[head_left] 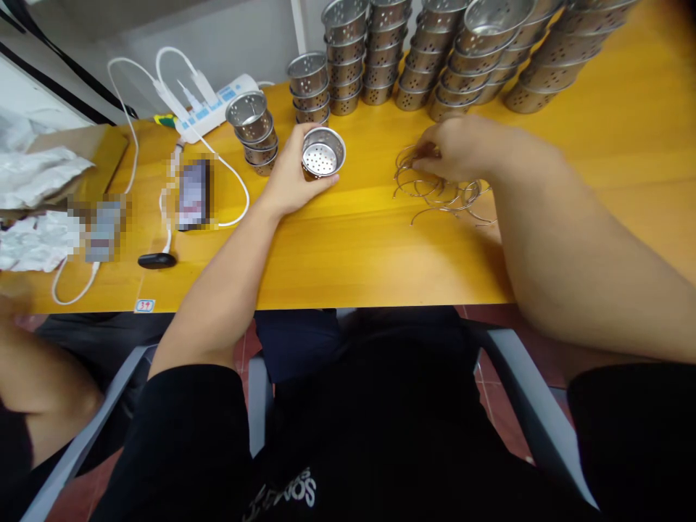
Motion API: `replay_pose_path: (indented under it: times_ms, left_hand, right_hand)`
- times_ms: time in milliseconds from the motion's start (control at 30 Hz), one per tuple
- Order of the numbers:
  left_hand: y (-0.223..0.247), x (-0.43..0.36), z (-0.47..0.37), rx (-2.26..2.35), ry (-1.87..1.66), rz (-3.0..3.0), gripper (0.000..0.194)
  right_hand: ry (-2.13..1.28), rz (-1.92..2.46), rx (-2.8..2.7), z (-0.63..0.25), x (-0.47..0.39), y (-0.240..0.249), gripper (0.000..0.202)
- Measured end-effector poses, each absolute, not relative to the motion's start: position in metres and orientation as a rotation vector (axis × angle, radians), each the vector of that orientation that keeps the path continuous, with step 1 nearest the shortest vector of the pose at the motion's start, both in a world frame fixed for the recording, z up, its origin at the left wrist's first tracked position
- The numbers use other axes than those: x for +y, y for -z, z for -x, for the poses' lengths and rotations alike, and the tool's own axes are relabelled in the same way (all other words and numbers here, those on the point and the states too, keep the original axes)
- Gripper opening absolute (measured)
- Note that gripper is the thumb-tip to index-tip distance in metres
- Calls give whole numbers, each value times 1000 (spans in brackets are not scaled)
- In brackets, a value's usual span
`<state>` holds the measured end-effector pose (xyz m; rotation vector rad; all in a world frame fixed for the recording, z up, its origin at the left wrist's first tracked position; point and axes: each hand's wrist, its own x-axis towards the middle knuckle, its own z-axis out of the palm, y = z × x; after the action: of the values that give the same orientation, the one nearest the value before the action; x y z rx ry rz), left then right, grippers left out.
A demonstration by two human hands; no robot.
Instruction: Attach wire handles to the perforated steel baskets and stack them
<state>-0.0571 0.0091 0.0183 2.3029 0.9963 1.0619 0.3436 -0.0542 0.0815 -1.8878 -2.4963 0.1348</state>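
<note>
My left hand (293,170) is wrapped round a perforated metal cup (324,154), thumb on the near side. The cup tilts slightly toward me, so its holed bottom shows. To the right, my right hand (457,148) is over a loose tangle of thin, curved copper-coloured wires (435,194) lying on the table. Its thumb and forefinger pinch together at the left part of the tangle, on a wire. The palm hides some of the pile.
Tall stacks of perforated metal cups (345,54) line the back of the yellow table (348,261). A shorter stack (259,141) stands left of my left hand. Further left are a white power strip (217,109), a blurred phone (194,194), cables and crumpled plastic (38,174). Another person's arm (43,370) is at far left.
</note>
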Motion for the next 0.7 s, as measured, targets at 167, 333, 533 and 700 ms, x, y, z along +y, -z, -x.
replay_pose_path:
  times_ms: [167, 333, 533, 700]
  left_hand:
    - [-23, 4, 57, 1003, -1031, -2286, 102]
    - [-28, -1, 57, 1008, -995, -2264, 99]
    - [-27, -2, 57, 1025, -1017, -2250, 100]
    - [-23, 3, 56, 985, -1054, -2260, 99]
  right_hand:
    - [-87, 1974, -2534, -326, -61, -95, 33]
    - [-42, 1942, -2564, -323, -62, -98, 31]
    - [-3, 1893, -2573, -315, -72, -108, 36]
    - [-41, 1867, -2525, -311, -81, -118, 36]
